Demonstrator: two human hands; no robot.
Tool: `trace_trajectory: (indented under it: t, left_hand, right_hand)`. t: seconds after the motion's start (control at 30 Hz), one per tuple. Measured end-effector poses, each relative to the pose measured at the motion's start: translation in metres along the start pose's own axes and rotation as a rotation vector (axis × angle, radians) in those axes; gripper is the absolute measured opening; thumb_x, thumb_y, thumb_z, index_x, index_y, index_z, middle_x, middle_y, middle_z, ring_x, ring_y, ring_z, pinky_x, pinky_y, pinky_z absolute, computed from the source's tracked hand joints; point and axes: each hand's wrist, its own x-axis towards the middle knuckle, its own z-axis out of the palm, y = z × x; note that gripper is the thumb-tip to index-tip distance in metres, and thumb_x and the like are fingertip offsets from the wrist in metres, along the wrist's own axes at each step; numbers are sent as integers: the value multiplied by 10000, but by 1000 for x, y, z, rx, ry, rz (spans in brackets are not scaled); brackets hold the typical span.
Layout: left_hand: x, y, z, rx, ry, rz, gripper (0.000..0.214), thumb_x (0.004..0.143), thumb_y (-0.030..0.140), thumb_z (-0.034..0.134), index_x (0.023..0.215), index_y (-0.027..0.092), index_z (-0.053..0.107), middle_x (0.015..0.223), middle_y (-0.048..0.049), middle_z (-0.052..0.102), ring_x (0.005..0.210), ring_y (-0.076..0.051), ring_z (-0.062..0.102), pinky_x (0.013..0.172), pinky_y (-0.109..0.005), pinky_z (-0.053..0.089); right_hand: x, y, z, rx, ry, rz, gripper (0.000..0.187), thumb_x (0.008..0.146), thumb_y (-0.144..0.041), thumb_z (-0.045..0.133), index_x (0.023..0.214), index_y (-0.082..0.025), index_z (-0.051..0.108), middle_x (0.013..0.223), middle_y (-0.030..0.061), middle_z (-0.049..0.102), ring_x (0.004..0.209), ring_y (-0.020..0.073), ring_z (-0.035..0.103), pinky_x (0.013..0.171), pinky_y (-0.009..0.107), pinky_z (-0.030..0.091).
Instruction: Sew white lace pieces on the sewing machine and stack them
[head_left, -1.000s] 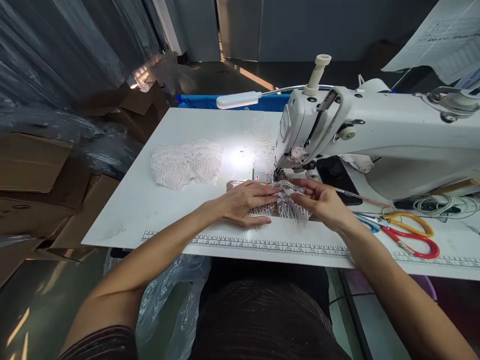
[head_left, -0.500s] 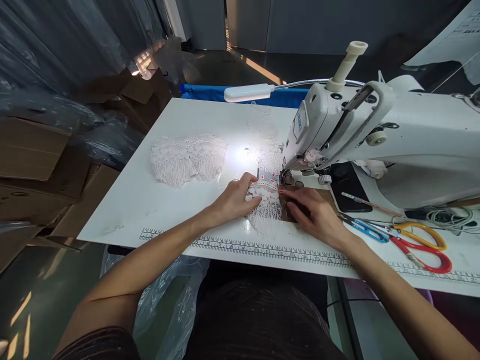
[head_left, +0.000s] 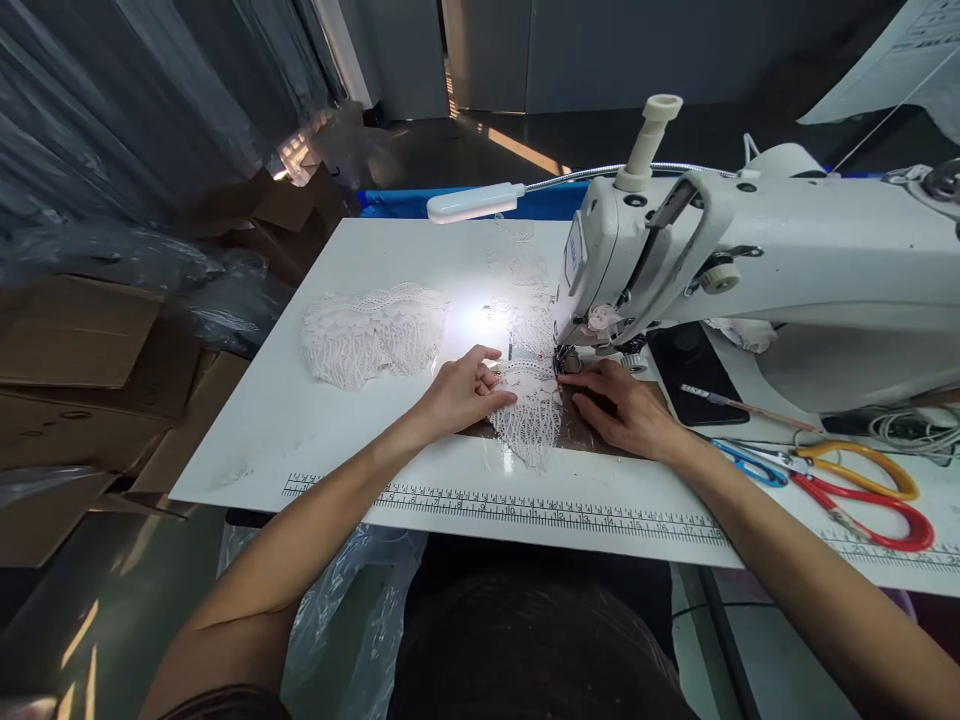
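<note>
A strip of white lace lies under the needle of the white sewing machine on the white table. My left hand rests on the lace's left edge, fingers curled and pressing it flat. To the right of the lace my right hand lies with fingers stretched toward the presser foot, resting on a brown sheet beneath the lace. Beyond the needle the lace runs toward the table's far side.
A separate pile of white lace lies to the left under the lamp. Red and yellow scissors, blue snips and a dark phone lie at the right. Cardboard boxes stand left of the table. A printed ruler lines the front edge.
Both hands brought the lace from the front of the table up to the needle and laid it flat. The right hand went from pinching the lace to lying flat beside it.
</note>
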Motion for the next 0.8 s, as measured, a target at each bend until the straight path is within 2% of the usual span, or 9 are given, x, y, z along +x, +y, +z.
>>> trace_trajectory:
  t: [0.1, 0.27, 0.5, 0.67, 0.8]
  left_hand:
    - [2, -2, -6, -14, -25, -42, 520, 825, 397, 706, 1263, 190, 516, 779, 10, 576, 695, -153, 588, 618, -295, 479]
    - [2, -2, -9, 48, -16, -79, 492, 822, 353, 684, 1263, 195, 533, 723, 45, 439, 612, -124, 472, 541, -268, 389]
    - [2, 1, -10, 36, 14, -60, 475, 823, 331, 699, 1251, 211, 531, 756, 44, 463, 618, -105, 487, 553, -249, 418]
    - [4, -2, -13, -39, -7, -76, 613, 783, 410, 782, 1291, 220, 496, 809, 26, 542, 634, -121, 579, 571, -271, 508]
    - [3, -2, -13, 40, -27, -67, 593, 799, 403, 760, 1299, 209, 505, 803, 25, 537, 643, -124, 569, 574, -270, 481]
  right_hand:
    - [-2, 1, 4, -14, 20, -28, 388, 964, -374, 472, 1287, -256, 651, 1049, 102, 638, 939, 248, 599, 843, 459, 532]
    - [-2, -5, 10, -183, 13, -100, 386, 982, -362, 454, 1299, -253, 646, 1048, 116, 606, 917, 248, 547, 848, 465, 497]
    - [-2, -13, 12, -263, -27, -39, 391, 996, -362, 418, 1312, -249, 619, 1083, 136, 589, 971, 280, 523, 861, 488, 470]
    - [-6, -11, 11, -156, 32, -18, 421, 998, -367, 423, 1360, -226, 585, 1110, 137, 584, 1018, 279, 523, 898, 469, 472]
    - [-7, -7, 9, -102, 33, -65, 419, 1006, -356, 419, 1357, -225, 603, 1086, 133, 582, 996, 263, 527, 872, 438, 475]
